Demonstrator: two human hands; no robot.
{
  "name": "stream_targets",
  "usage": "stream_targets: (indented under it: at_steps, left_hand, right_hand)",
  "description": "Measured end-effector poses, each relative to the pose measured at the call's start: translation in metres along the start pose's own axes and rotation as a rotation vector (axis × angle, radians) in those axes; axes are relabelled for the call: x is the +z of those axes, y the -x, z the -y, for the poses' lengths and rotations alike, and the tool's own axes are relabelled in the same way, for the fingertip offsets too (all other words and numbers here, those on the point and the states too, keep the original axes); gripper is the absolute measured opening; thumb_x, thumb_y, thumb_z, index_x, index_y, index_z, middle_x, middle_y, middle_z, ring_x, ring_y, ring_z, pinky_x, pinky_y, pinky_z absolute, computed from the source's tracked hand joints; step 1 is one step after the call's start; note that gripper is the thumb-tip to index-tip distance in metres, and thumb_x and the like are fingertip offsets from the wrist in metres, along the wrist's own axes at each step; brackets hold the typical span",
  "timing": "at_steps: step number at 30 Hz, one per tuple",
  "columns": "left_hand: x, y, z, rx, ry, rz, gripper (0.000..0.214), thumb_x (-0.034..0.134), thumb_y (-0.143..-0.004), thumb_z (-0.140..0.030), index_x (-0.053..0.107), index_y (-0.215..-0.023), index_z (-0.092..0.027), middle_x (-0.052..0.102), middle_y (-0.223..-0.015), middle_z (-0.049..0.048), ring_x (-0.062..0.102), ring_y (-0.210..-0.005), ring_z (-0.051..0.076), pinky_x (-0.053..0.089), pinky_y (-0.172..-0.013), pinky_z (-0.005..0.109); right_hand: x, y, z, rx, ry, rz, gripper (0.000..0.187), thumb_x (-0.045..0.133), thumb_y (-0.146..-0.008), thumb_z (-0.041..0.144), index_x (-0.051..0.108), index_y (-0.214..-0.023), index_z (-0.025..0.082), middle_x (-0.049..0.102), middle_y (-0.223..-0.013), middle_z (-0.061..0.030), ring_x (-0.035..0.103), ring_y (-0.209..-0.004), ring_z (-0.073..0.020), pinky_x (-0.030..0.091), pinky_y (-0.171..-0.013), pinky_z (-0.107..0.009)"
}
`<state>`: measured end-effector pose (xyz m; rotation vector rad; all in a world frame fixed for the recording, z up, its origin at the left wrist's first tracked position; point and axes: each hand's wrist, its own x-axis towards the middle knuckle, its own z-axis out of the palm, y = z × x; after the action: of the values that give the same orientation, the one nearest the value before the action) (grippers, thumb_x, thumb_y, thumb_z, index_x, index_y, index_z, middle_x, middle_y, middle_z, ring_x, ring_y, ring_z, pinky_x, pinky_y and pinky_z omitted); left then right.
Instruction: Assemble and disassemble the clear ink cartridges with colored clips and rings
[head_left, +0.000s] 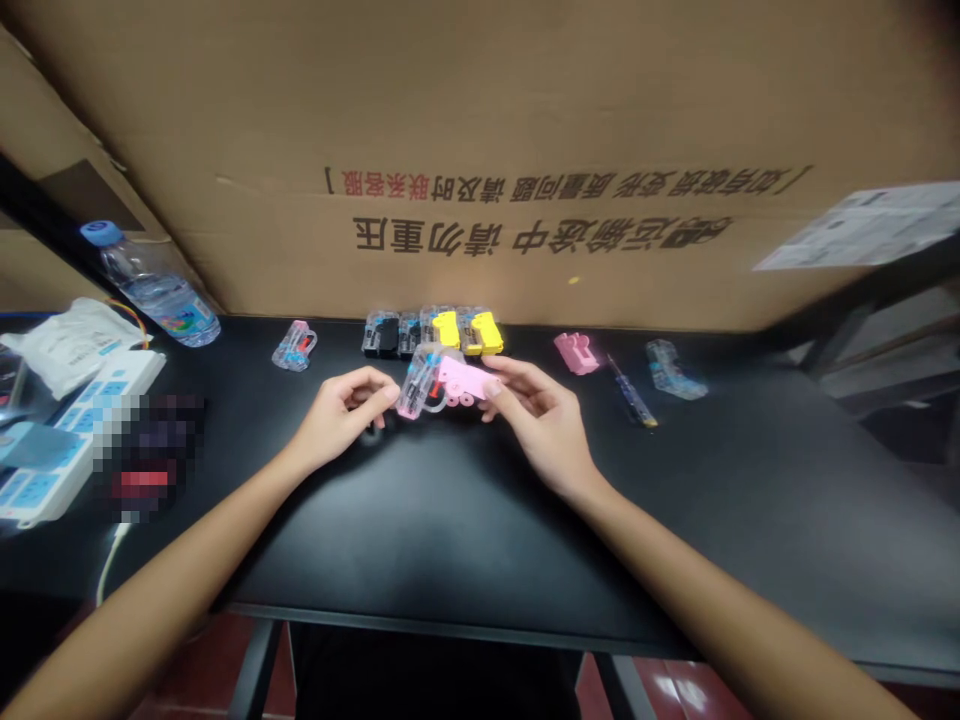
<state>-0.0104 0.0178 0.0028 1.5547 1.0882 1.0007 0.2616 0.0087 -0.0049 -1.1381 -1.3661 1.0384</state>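
Observation:
Between my hands, above the black table, is a small toy gun (424, 380) with a see-through body, blue and red parts inside and a pink end. My left hand (351, 412) pinches its pink-tipped end between thumb and fingers. A pink plastic piece (463, 380) with round discs on its lower edge sits against the toy gun's right side. My right hand (536, 415) grips this pink piece, thumb in front and fingers behind. Whether the two parts are joined I cannot tell.
Behind my hands stand black and yellow toy guns (446, 330). Another clear toy gun (296, 346) lies left. To the right are a pink part (576, 353), a screwdriver (634, 393) and a clear shell (673, 370). A water bottle (161, 290) and power strip (82, 440) occupy the left. Cardboard (525, 100) walls the back.

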Motion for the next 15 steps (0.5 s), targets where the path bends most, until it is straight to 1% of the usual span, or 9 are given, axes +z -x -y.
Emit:
stream_targets:
  at_steps: [2,4,7,9,12,15]
  left_hand:
    - [0.003,0.001,0.001,-0.016,-0.006,0.041,0.038,0.076,-0.093,-0.055,0.073,-0.098,-0.017,0.075,-0.082,0.0026,0.065,-0.062,0.012,0.053,-0.061,0.023]
    - [0.005,0.003,0.002,-0.026,-0.059,0.104,0.038,0.077,-0.092,-0.054,0.073,-0.100,-0.017,0.076,-0.083,0.0029,0.065,-0.062,0.012,0.052,-0.060,0.023]
    - [0.006,0.005,0.002,-0.018,-0.174,0.174,0.036,0.077,-0.093,-0.052,0.074,-0.094,-0.016,0.073,-0.075,0.0020,0.061,-0.058,0.011,0.047,-0.058,0.022]
    - [0.007,0.005,0.003,-0.012,-0.206,0.176,0.035,0.075,-0.095,-0.051,0.074,-0.092,-0.016,0.072,-0.072,0.0018,0.059,-0.057,0.011,0.045,-0.057,0.022]
    - [0.009,0.006,0.003,-0.022,-0.204,0.178,0.037,0.076,-0.094,-0.052,0.074,-0.090,-0.015,0.072,-0.073,0.0025,0.060,-0.058,0.011,0.045,-0.058,0.023]
    - [0.013,0.007,0.004,-0.025,-0.192,0.210,0.039,0.077,-0.093,-0.054,0.073,-0.089,-0.015,0.070,-0.071,0.0016,0.060,-0.058,0.012,0.044,-0.058,0.023]
  right_hand:
    - [0.001,0.001,-0.001,0.003,-0.010,0.009,0.045,0.083,-0.092,0.050,0.077,-0.127,0.023,0.079,-0.098,-0.0063,0.075,-0.077,-0.0210,0.070,-0.078,-0.044]
    - [0.001,0.002,-0.001,0.005,-0.010,0.017,0.046,0.082,-0.092,0.051,0.077,-0.127,0.022,0.079,-0.100,-0.0070,0.075,-0.078,-0.0210,0.071,-0.081,-0.045]
    - [0.001,0.001,-0.004,0.014,0.005,0.010,0.048,0.079,-0.094,0.053,0.077,-0.131,0.022,0.081,-0.107,-0.0088,0.076,-0.081,-0.0218,0.070,-0.085,-0.046]
    - [0.004,0.001,-0.006,0.033,0.006,0.030,0.052,0.077,-0.095,0.054,0.075,-0.136,0.022,0.081,-0.108,-0.0093,0.077,-0.084,-0.0226,0.070,-0.086,-0.046]
    - [0.013,0.006,-0.010,0.063,-0.005,0.153,0.063,0.080,-0.092,0.052,0.069,-0.145,0.020,0.083,-0.105,-0.0092,0.078,-0.090,-0.0239,0.068,-0.087,-0.045]
    - [0.025,0.014,-0.010,0.071,-0.028,0.288,0.069,0.083,-0.089,0.048,0.063,-0.149,0.019,0.082,-0.110,-0.0098,0.079,-0.099,-0.0250,0.066,-0.091,-0.044]
